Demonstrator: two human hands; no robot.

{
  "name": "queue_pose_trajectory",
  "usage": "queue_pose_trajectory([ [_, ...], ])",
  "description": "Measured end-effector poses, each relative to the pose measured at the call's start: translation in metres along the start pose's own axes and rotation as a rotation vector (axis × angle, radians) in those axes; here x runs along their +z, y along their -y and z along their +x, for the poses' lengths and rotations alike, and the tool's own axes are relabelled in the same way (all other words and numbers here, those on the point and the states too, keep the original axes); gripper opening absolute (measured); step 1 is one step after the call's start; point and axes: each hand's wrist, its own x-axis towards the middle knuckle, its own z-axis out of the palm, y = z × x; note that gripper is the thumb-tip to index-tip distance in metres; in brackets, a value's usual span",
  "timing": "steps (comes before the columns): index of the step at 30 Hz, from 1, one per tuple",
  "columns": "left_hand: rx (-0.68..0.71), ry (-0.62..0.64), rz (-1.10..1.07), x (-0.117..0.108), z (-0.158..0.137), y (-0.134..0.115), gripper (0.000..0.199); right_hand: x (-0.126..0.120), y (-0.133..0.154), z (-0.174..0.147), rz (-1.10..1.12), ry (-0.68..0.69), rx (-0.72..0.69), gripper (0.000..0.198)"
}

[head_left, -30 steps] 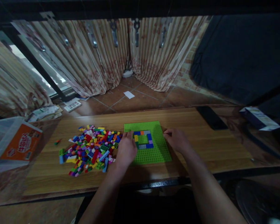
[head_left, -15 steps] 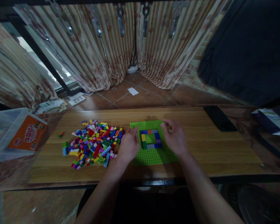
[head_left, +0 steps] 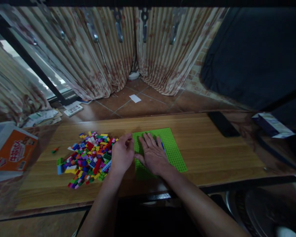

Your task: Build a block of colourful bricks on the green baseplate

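Note:
My right hand lies flat with its fingers spread over the bricks on the green baseplate. It hides nearly all of the brick ring; only a sliver of a blue brick shows beside the fingers. At the baseplate's left edge is my left hand, its fingers curled in. Whatever those fingers hold, if anything, is hidden. Just left of that hand spreads a pile of loose toy bricks in many colours.
A dark phone lies toward the right end of the wooden table. Off the left end stands a clear plastic bin with an orange label. A small red and green piece lies apart from the pile.
My right hand has moved left from the baseplate's right side and now lies flat on the brick ring. The camera view has turned slightly right.

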Motion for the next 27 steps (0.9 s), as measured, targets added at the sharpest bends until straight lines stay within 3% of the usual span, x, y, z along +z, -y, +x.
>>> queue_pose_trajectory([
  [6, -0.006, 0.034, -0.076, 0.005, -0.003, 0.005, 0.028, -0.005, 0.002, 0.000, 0.031, 0.028, 0.007, 0.073],
  [9, -0.006, 0.047, -0.055, 0.007, -0.005, 0.003, 0.030, -0.009, 0.000, -0.001, 0.166, -0.023, 0.014, 0.073],
  [12, 0.000, 0.078, -0.012, 0.007, -0.006, -0.002, 0.032, -0.020, -0.014, -0.004, 0.527, -0.209, 0.096, 0.061],
  [15, -0.030, 0.115, 0.036, 0.008, -0.006, -0.004, 0.033, -0.035, -0.042, -0.006, 0.931, -0.444, 0.270, 0.050],
  [19, -0.026, 0.207, 0.086, 0.013, -0.006, -0.005, 0.032, -0.047, -0.077, -0.007, 1.095, -0.587, 0.429, 0.044],
  [23, 0.009, 0.259, 0.114, 0.019, -0.010, -0.007, 0.033, -0.042, -0.084, -0.006, 1.026, -0.452, 0.555, 0.035],
  [27, 0.028, 0.257, 0.124, 0.022, -0.012, -0.012, 0.032, -0.036, -0.078, -0.005, 0.894, -0.243, 0.539, 0.026],
])
